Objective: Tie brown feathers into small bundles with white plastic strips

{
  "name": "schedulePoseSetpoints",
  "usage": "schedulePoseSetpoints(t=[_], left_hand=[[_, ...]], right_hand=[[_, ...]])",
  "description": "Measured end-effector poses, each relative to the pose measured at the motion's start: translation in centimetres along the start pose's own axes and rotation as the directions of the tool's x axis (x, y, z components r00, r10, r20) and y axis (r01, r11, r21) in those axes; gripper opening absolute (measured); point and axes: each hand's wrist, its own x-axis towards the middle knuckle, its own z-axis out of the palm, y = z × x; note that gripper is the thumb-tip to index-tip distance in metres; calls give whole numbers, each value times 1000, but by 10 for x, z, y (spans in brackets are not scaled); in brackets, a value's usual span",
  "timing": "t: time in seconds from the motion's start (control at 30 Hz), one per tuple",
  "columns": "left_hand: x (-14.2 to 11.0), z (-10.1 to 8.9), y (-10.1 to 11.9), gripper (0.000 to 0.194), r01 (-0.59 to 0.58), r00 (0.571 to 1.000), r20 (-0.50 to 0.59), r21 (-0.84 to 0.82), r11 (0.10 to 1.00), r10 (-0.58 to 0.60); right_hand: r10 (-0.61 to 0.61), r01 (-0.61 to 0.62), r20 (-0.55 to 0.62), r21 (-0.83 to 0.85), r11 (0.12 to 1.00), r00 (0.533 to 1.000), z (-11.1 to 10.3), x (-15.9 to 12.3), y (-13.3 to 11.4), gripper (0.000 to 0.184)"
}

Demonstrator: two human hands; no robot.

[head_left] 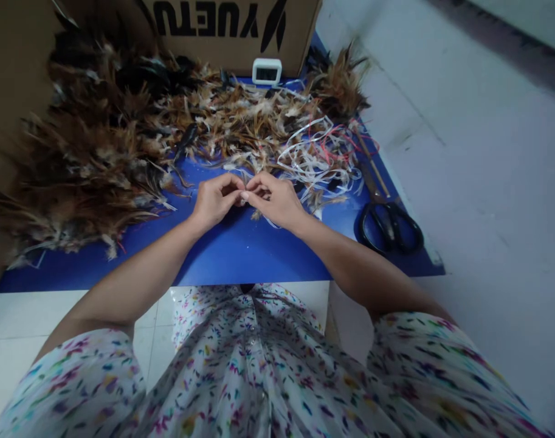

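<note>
Over the blue tabletop, my left hand (217,198) and my right hand (275,198) meet fingertip to fingertip. Both are closed in a pinch, and the fingers hide whatever is between them. A small brown feather tuft (256,215) shows just under my right hand; I cannot tell if it is held or lies on the table. Thin white string shows above and below the fingers. Right of my right hand lies a loose tangle of white plastic string (304,155), mixed with red string (332,143). Loose brown feathers (231,118) spread behind both hands.
Large brown feather bundles (90,164) fill the left side, with another bundle (338,85) at the back right. Black-handled scissors (389,228) lie near the right edge beside a thin stick (372,164). A small white digital clock (267,63) stands before a cardboard box (231,45).
</note>
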Motion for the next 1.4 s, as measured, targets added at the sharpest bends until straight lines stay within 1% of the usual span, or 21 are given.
schedulePoseSetpoints(t=[0.13,0.2,0.3,0.37,0.5,0.63,0.77,0.9,0.97,1.07,1.17,1.27,1.4], left_hand=[[-2,-1,-3,31,-28,999,25,89,996,26],[-2,-2,-5,30,-22,999,26,94,995,19],[-2,-3,-8,30,-2,1000,27,88,996,0],[-2,-3,-8,29,-4,1000,26,105,995,2],[-2,-3,-6,25,-20,999,28,139,990,16],[-2,-3,-6,22,-23,1000,10,139,990,21],[-3,-2,-7,25,34,999,2,81,996,-34],[-3,-2,-7,28,106,994,-3,18,994,-106],[-2,-2,-6,30,128,992,-1,-22,991,-128],[-2,-1,-4,33,160,987,-10,-68,985,-161],[-1,-1,-2,35,199,978,-40,-114,973,-205],[-2,1,1,37,218,971,-65,-152,964,-230],[-2,2,5,42,183,977,-77,-160,970,-197]], right_hand=[[39,-39,-9,-17,999,999,1,2,5,12],[69,-69,5,25,997,998,2,3,9,8],[147,-150,28,136,979,989,4,4,14,8],[177,-181,37,183,966,984,5,5,16,8],[176,-178,30,193,965,984,5,6,15,13],[220,-221,30,219,950,975,5,7,14,10],[252,-250,21,239,938,968,4,8,13,9],[226,-221,2,235,947,974,3,8,16,8],[200,-193,-8,211,958,980,3,8,18,13],[172,-164,-35,166,972,984,3,7,20,26],[194,-185,-47,162,969,980,4,6,19,36],[226,-214,-45,189,958,973,6,6,18,39],[230,-214,-49,225,951,972,7,7,16,40]])
